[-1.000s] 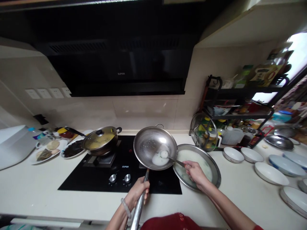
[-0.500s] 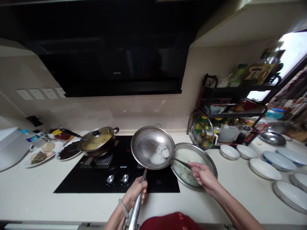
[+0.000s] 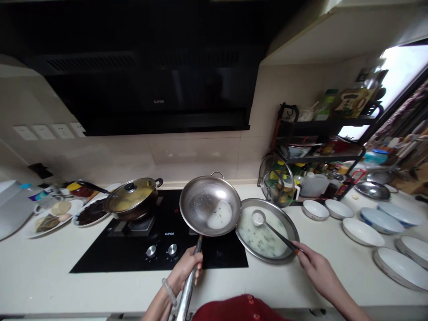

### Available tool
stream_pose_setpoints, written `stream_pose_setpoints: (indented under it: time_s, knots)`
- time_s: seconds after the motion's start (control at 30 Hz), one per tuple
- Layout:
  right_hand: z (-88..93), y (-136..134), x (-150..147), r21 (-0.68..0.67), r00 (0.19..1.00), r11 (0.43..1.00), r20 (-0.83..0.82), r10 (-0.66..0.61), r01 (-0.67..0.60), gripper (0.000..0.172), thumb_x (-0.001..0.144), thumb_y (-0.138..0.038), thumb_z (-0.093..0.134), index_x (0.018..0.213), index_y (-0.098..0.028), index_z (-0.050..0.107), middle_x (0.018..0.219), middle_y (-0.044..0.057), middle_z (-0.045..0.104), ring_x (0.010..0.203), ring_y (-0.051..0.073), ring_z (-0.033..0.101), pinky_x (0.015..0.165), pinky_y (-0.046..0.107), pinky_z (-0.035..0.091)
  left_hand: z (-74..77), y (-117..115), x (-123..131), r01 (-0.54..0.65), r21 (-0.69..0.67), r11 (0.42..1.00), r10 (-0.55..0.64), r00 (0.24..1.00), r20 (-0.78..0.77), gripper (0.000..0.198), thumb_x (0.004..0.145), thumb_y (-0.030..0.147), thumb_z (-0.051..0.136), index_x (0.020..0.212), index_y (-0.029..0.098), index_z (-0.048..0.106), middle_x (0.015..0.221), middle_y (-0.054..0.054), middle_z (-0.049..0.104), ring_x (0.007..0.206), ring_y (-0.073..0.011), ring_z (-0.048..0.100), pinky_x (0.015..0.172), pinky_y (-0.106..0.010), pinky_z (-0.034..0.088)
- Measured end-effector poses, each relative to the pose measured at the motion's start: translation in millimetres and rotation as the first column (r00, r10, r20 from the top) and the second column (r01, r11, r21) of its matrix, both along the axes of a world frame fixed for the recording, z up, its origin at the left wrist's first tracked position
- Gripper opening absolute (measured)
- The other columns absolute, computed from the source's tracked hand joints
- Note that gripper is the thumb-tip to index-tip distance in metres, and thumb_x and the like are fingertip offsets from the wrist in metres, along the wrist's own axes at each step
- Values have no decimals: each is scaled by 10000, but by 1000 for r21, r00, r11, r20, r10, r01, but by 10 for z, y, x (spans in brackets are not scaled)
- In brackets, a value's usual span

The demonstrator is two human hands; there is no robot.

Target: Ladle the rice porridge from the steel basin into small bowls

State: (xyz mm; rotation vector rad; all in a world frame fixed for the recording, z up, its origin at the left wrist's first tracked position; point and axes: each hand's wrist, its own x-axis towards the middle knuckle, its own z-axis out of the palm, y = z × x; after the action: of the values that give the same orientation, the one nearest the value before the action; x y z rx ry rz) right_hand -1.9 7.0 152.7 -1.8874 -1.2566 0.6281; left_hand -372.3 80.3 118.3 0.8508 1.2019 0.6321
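A steel wok (image 3: 200,203) tilts over the right side of the black stove, a small pool of white liquid (image 3: 220,216) with dark flecks lying in its lower right part. My left hand (image 3: 187,266) is closed around the wok's long metal handle. To the right, a wide metal basin (image 3: 294,225) holds the same kind of milky liquid with greenish bits. My right hand (image 3: 312,263) grips the dark handle of a ladle (image 3: 259,218), whose round bowl is over the basin's liquid near its back left part.
A lidded pan (image 3: 132,196) sits on the left burner, beside plates of food (image 3: 92,211). White bowls (image 3: 363,232) and blue-rimmed ones stand at the right. Behind the basin are an upright glass lid (image 3: 277,180) and a black rack (image 3: 334,158) of bottles.
The ladle has moved right, from inside the wok to over the basin, with my right hand shifting right. My left hand still holds the wok, and the view has shifted slightly.
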Motion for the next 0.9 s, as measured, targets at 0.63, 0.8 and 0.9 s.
stream_pose_setpoints:
  time_s: [0.63,0.8,0.9]
  knots:
    - [182,425,-565,29,942,972,258,216,-231,480,871,-319,343,1194,-127,641,1110,136,719,1045,264,664,916,363,492,15,-10,12,-3,2,1000,3,1000,-14,184,620,253,557,666,220,382,434,88,397,318,-55,321,295,-158,277]
    - [187,750,-912,-108,909,952,283,306,-287,459,872,-223,353,1235,-114,612,955,155,737,978,278,672,896,374,454,33,-11,25,1,8,1000,-1,1000,-22,171,615,246,541,647,220,375,427,84,392,318,-58,323,298,-160,281]
    - [160,862,-1042,-100,962,960,60,267,-261,373,815,-189,449,1111,-138,670,863,135,723,954,276,657,874,356,432,26,-10,26,1,7,1000,0,999,-38,138,632,223,517,646,217,379,433,80,392,318,-61,324,296,-160,268]
